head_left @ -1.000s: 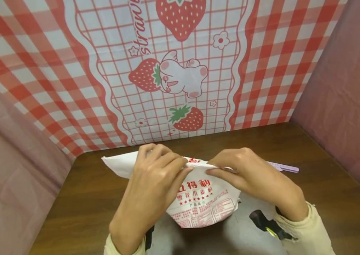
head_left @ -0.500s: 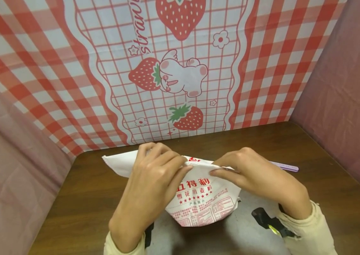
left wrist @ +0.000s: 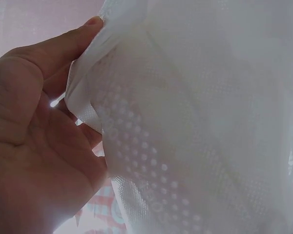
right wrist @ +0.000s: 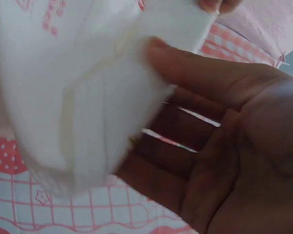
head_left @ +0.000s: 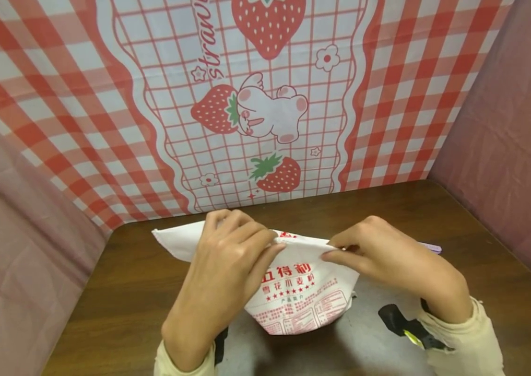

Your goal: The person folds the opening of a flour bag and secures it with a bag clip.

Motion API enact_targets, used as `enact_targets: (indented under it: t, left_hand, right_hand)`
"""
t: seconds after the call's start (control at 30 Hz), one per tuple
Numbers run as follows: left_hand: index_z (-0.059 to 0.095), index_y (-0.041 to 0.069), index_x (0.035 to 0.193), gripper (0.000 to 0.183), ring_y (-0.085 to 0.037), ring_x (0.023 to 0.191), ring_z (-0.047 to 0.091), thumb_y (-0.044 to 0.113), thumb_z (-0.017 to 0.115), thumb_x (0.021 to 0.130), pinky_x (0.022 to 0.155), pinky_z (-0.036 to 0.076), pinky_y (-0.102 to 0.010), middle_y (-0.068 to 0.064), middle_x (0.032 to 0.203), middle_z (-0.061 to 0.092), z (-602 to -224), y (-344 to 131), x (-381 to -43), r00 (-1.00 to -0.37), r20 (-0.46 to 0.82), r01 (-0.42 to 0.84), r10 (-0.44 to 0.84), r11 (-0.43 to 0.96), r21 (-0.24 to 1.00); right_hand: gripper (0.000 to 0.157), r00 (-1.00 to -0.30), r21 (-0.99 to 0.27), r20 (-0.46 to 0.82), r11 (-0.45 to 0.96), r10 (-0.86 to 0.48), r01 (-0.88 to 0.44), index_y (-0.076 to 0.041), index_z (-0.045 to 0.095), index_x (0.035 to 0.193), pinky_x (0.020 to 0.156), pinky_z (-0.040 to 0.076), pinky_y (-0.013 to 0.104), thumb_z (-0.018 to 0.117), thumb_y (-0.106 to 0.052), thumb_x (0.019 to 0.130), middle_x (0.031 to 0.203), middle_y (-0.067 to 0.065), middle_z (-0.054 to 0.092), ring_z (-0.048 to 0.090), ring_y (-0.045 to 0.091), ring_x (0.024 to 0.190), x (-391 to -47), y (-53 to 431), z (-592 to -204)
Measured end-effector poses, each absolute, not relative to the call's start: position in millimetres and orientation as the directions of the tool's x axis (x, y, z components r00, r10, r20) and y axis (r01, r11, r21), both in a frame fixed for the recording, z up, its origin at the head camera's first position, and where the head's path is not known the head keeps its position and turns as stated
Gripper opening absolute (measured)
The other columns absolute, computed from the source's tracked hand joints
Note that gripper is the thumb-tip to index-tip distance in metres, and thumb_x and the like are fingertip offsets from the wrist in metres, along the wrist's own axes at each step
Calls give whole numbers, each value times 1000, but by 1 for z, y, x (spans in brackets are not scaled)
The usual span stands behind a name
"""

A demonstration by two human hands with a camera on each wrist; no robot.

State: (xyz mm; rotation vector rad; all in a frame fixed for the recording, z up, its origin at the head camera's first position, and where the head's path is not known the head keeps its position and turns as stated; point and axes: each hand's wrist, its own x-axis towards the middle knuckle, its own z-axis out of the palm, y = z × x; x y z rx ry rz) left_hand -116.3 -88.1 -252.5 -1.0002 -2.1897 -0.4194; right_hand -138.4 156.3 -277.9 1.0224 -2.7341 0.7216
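A white flour bag (head_left: 293, 292) with red Chinese print stands upright in front of me, its top edge folded over. My left hand (head_left: 227, 261) pinches the folded edge near its middle, and a white flap (head_left: 178, 241) of the bag sticks out to the left behind that hand. At the right end of the same edge, my right hand (head_left: 382, 256) pinches the fold between thumb and fingers. Up close in the left wrist view, the bag's woven white side (left wrist: 195, 117) fills the right part. In the right wrist view the thumb (right wrist: 171, 61) lies on the bag's white face.
A thin lavender strip (head_left: 432, 248) lies on the brown wooden table (head_left: 119, 292), partly hidden behind my right hand. A grey surface (head_left: 364, 344) is under the bag. A red-checked strawberry cloth (head_left: 270, 109) hangs at the back, with pink curtains (head_left: 509, 136) at both sides.
My right hand has slid to the right along the bag's folded edge, covering more of the lavender strip. My left hand has stayed nearly in place.
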Motion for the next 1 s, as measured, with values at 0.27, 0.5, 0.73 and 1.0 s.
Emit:
enact_targets:
  t: [0.27,0.5,0.73,1.0]
  left_hand:
    - [65,14,75,18,-12,77,51,26,59,86,83,34,-36,6,75,62,-254,-91,-116,-480,699,750,530,661,13]
    - [65,14,75,16,-12,77,51,25,60,86,81,35,-35,7,75,62,-252,-92,-119,-463,716,760,522,649,18]
    - [65,15,75,15,-12,76,51,25,60,85,76,35,-34,7,75,62,-253,-90,-122,-447,727,767,521,641,12]
    - [65,14,75,17,-11,76,51,26,59,86,80,35,-34,7,75,63,-254,-90,-122,-454,715,760,532,650,0]
  right_hand:
    - [7,-753,-365,283,659,-595,-658,-26,66,76,49,41,15,64,-26,83,64,-18,57,45,-5,53,-140,159,-279]
    - [5,-803,-383,215,708,-556,-593,-25,67,77,51,42,17,67,-22,80,68,-18,58,47,-3,56,-136,164,-275]
    - [6,-818,-369,183,734,-545,-571,-27,66,76,51,40,17,66,-23,81,67,-19,57,46,-3,56,-135,171,-279]
    - [11,-746,-269,359,703,-561,-659,-26,68,82,53,39,12,70,-16,76,73,-22,59,45,-8,58,-135,183,-300]
